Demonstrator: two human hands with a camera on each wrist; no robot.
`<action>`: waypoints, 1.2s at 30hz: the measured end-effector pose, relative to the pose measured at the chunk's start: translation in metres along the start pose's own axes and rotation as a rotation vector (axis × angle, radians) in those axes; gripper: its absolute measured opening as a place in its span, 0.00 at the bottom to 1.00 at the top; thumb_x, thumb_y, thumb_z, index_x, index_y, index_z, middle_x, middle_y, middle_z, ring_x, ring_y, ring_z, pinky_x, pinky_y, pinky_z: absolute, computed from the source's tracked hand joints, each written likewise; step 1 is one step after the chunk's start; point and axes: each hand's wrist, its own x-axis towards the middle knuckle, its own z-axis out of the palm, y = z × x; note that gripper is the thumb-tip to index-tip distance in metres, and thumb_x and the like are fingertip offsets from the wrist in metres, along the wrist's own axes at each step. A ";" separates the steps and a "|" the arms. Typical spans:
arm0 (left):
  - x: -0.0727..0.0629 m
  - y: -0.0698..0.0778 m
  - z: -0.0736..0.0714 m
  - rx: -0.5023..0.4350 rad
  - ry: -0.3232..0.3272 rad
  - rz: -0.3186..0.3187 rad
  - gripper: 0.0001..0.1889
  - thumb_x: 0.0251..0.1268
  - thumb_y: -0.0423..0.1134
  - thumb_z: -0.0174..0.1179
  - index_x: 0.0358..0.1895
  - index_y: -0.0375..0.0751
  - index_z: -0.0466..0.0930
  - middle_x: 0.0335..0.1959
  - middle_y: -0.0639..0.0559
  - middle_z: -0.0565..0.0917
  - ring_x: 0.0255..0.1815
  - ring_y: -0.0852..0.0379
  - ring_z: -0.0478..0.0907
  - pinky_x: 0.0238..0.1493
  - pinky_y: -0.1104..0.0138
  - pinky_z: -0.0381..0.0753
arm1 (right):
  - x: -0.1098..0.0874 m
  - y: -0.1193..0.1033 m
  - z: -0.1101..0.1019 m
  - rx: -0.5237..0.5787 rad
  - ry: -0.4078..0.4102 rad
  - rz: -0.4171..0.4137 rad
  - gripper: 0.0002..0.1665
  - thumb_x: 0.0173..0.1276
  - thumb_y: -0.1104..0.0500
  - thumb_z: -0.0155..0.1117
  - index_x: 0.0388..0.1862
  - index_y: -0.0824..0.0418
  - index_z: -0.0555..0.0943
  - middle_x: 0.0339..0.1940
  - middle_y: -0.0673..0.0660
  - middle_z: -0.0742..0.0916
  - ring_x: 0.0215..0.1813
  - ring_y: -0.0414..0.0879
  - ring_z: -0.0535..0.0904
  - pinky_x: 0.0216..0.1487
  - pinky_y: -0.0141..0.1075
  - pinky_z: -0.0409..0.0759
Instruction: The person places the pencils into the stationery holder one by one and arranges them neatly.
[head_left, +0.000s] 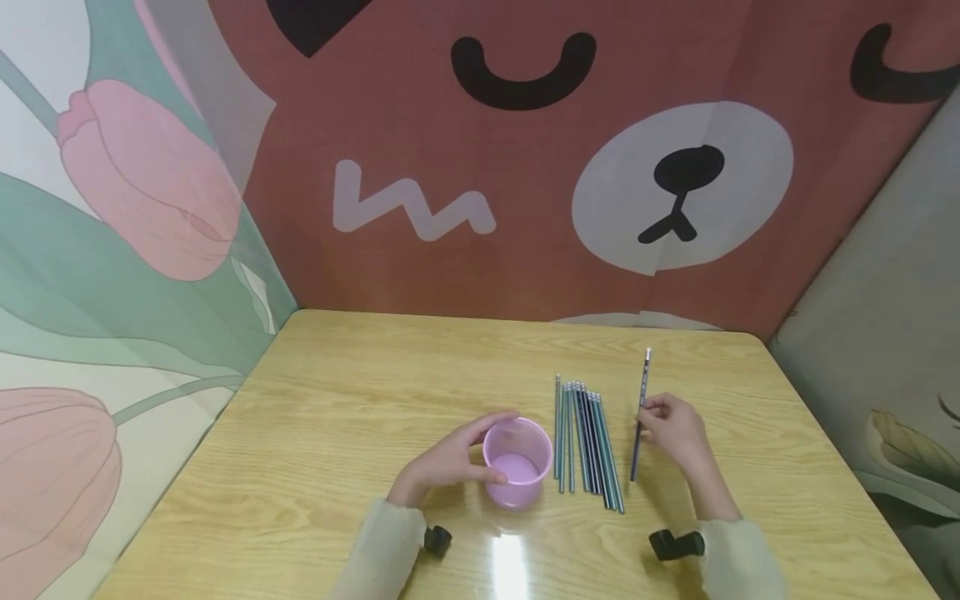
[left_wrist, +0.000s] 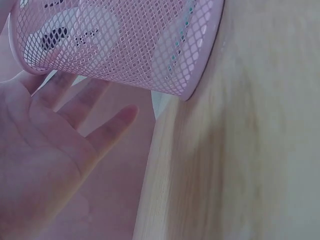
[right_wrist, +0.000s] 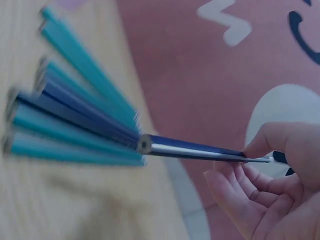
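My right hand [head_left: 675, 429] pinches a dark blue pencil [head_left: 643, 379] between thumb and fingers, above the table on the right. In the right wrist view the pencil's flat, unsharpened end [right_wrist: 145, 144] points at the camera. A row of teal and dark blue pencils [head_left: 588, 442] lies on the table, left of that hand, with their tipped ends away from me. My left hand [head_left: 450, 454] holds a pink mesh pen cup [head_left: 516, 496], thumb at the near rim and fingers round the far side. The cup stands upright beside the pencils, its bottom visible inside.
The wood-grain table [head_left: 337, 400] carries the cup and pencils. Behind it hangs a reddish cloth [head_left: 420, 275] with a bear face, and a tulip-print cloth [head_left: 150, 192] closes the left side. Each sleeve cuff has a black wrist device [head_left: 675, 546] beside it.
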 end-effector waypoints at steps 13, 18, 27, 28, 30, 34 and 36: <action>0.016 0.006 -0.001 0.000 -0.139 0.061 0.45 0.50 0.34 0.72 0.74 0.42 0.58 0.70 0.50 0.70 0.71 0.54 0.67 0.74 0.62 0.63 | -0.026 -0.038 -0.003 0.370 0.055 -0.147 0.13 0.71 0.66 0.56 0.50 0.73 0.71 0.34 0.40 0.83 0.40 0.31 0.83 0.43 0.29 0.86; 0.022 0.008 0.000 -0.007 -0.168 0.067 0.45 0.50 0.33 0.72 0.73 0.41 0.58 0.69 0.50 0.71 0.71 0.54 0.67 0.75 0.63 0.63 | -0.039 -0.053 0.003 0.509 0.130 -0.234 0.05 0.69 0.72 0.55 0.42 0.68 0.73 0.33 0.40 0.85 0.39 0.33 0.84 0.41 0.29 0.86; 0.025 0.013 0.001 0.001 -0.203 0.062 0.45 0.49 0.33 0.72 0.72 0.43 0.58 0.68 0.51 0.71 0.71 0.54 0.67 0.75 0.61 0.62 | -0.056 -0.064 0.035 0.844 0.258 -0.565 0.10 0.60 0.83 0.53 0.39 0.75 0.72 0.35 0.54 0.86 0.40 0.41 0.85 0.42 0.32 0.86; 0.026 0.014 0.002 0.002 -0.208 0.062 0.45 0.49 0.33 0.72 0.72 0.44 0.58 0.68 0.50 0.71 0.70 0.53 0.67 0.75 0.61 0.63 | -0.057 -0.063 0.039 0.858 0.245 -0.604 0.11 0.60 0.84 0.53 0.39 0.76 0.72 0.36 0.54 0.86 0.41 0.41 0.85 0.42 0.31 0.86; 0.026 0.015 0.001 0.005 -0.213 0.053 0.45 0.50 0.33 0.72 0.72 0.45 0.58 0.68 0.51 0.71 0.70 0.54 0.67 0.74 0.62 0.63 | -0.057 -0.061 0.047 0.870 0.208 -0.670 0.12 0.59 0.85 0.52 0.40 0.77 0.71 0.37 0.53 0.86 0.42 0.41 0.85 0.43 0.30 0.86; 0.026 0.016 0.002 0.016 -0.225 0.041 0.46 0.50 0.33 0.72 0.73 0.47 0.57 0.68 0.50 0.72 0.69 0.53 0.68 0.73 0.62 0.64 | -0.058 -0.055 0.060 0.841 0.173 -0.703 0.14 0.57 0.86 0.52 0.42 0.80 0.70 0.37 0.50 0.87 0.43 0.39 0.85 0.43 0.29 0.85; 0.026 0.017 0.002 0.015 -0.234 0.039 0.47 0.50 0.33 0.72 0.74 0.49 0.57 0.68 0.50 0.71 0.69 0.52 0.69 0.73 0.61 0.64 | -0.058 -0.051 0.066 0.811 0.173 -0.695 0.14 0.56 0.86 0.53 0.42 0.83 0.70 0.36 0.50 0.87 0.43 0.38 0.85 0.43 0.29 0.85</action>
